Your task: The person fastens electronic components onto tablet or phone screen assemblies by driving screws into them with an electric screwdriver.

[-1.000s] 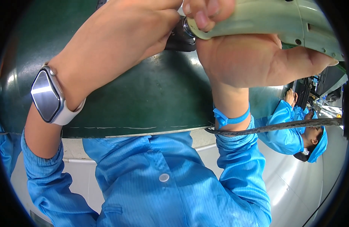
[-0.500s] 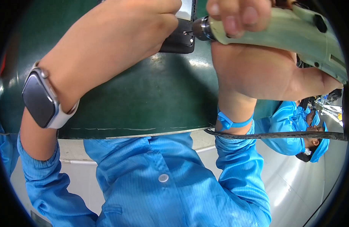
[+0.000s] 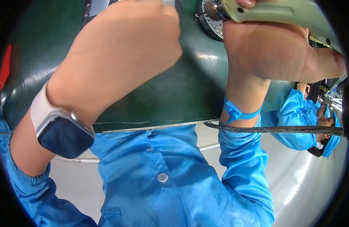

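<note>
Risen, right hand [image 3: 280, 56] grips screwdriver [image 3: 273, 11] (lengthwise, tip left).

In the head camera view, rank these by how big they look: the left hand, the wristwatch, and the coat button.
1. left hand, largest, though it is nearest the camera
2. wristwatch
3. coat button, smallest

My bench top is a dark green mat [image 3: 170, 94], glossy, with light glaring off it. Its near edge has a pale strip running just above my blue smock. A round metal disc [image 3: 212, 22] sits on the mat at the far side, and a dark flat part [image 3: 87, 11] lies up left.
</note>
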`<action>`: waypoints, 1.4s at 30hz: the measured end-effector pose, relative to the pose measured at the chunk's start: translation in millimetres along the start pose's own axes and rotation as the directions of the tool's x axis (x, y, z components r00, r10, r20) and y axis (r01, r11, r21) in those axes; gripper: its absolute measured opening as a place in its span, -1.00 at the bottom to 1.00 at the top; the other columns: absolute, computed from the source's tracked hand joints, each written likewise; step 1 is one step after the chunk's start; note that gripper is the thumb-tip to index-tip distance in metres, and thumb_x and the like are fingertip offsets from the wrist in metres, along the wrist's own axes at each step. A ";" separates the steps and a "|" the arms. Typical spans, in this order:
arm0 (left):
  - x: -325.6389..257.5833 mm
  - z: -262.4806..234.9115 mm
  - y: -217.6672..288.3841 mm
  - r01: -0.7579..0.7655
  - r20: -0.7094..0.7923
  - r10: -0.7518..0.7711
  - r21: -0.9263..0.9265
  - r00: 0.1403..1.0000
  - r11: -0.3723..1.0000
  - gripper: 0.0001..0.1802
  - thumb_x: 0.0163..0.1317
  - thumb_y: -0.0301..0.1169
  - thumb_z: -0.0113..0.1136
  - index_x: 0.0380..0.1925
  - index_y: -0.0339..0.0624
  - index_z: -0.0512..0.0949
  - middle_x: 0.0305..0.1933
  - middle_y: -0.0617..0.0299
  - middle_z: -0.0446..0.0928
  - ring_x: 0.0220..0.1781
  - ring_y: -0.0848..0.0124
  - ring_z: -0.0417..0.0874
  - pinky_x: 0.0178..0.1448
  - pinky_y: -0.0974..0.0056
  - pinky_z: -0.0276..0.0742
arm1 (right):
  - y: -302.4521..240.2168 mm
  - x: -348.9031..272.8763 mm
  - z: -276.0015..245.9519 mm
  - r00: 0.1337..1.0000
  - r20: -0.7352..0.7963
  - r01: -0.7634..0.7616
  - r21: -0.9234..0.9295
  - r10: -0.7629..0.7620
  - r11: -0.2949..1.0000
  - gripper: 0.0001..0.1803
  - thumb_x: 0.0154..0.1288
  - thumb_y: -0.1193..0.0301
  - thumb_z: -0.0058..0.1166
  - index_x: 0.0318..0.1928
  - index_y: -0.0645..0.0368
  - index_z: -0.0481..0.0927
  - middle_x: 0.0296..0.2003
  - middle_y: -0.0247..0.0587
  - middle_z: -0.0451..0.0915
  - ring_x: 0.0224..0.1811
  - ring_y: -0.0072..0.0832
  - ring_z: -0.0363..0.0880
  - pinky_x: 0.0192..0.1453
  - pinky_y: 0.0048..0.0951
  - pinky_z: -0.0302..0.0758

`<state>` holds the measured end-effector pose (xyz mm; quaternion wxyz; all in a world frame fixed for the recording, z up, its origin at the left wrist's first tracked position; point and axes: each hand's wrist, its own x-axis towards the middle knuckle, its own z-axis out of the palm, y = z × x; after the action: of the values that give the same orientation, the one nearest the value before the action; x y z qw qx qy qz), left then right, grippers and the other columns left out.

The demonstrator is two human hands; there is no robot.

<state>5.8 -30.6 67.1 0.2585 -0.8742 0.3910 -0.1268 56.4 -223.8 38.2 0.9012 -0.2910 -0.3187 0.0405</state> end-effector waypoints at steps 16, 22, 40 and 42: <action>-33.0 60.2 -4.5 -0.010 -0.274 -0.225 -0.655 0.935 0.756 -0.63 -0.03 -0.55 0.40 -0.14 -0.28 0.62 0.04 0.10 0.55 0.05 0.11 0.58 0.06 0.15 0.59 | 16.2 -10.6 -16.6 0.987 -0.155 0.043 0.071 -0.032 0.997 -0.15 0.23 -0.43 -0.22 -0.02 0.17 0.46 -0.19 -0.22 0.54 -0.21 -0.28 0.47 -0.09 -0.26 0.42; -39.0 80.4 -4.4 -0.108 -0.360 -0.323 -0.796 0.875 0.595 -0.58 -0.14 -0.53 0.47 -0.19 -0.35 0.63 0.01 0.08 0.56 0.04 0.06 0.59 0.02 0.10 0.59 | 39.8 -0.9 -10.2 0.999 -0.039 0.039 0.020 -0.039 0.999 -0.15 0.24 -0.46 -0.30 -0.10 0.13 0.49 -0.25 -0.23 0.56 -0.31 -0.28 0.47 -0.28 -0.23 0.40; -41.2 87.4 4.5 -0.038 -0.267 -0.468 -0.896 0.843 0.443 -0.67 -0.09 -0.50 0.45 -0.24 -0.27 0.66 0.00 0.10 0.57 0.06 0.07 0.58 0.05 0.08 0.57 | 64.9 19.5 31.8 0.989 0.119 -0.090 -0.021 0.092 0.996 0.14 0.06 -0.62 -0.56 -0.02 0.25 0.48 -0.44 -0.19 0.47 -0.51 -0.34 0.37 -0.47 -0.30 0.31; -41.5 85.7 2.9 -0.038 -0.264 -0.464 -0.897 0.846 0.441 -0.66 -0.10 -0.50 0.45 -0.23 -0.26 0.66 0.00 0.11 0.57 0.07 0.07 0.58 0.05 0.08 0.57 | 62.6 14.3 44.2 0.989 0.038 -0.135 -0.130 0.141 0.982 0.26 -0.03 -0.68 -0.59 0.02 0.34 0.44 -0.49 -0.22 0.42 -0.52 -0.38 0.31 -0.43 -0.35 0.28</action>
<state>12.8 29.1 -6.8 -0.3499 -0.8630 0.3315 -0.1509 48.3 -146.3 39.3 0.8682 -0.3680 -0.3207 0.0891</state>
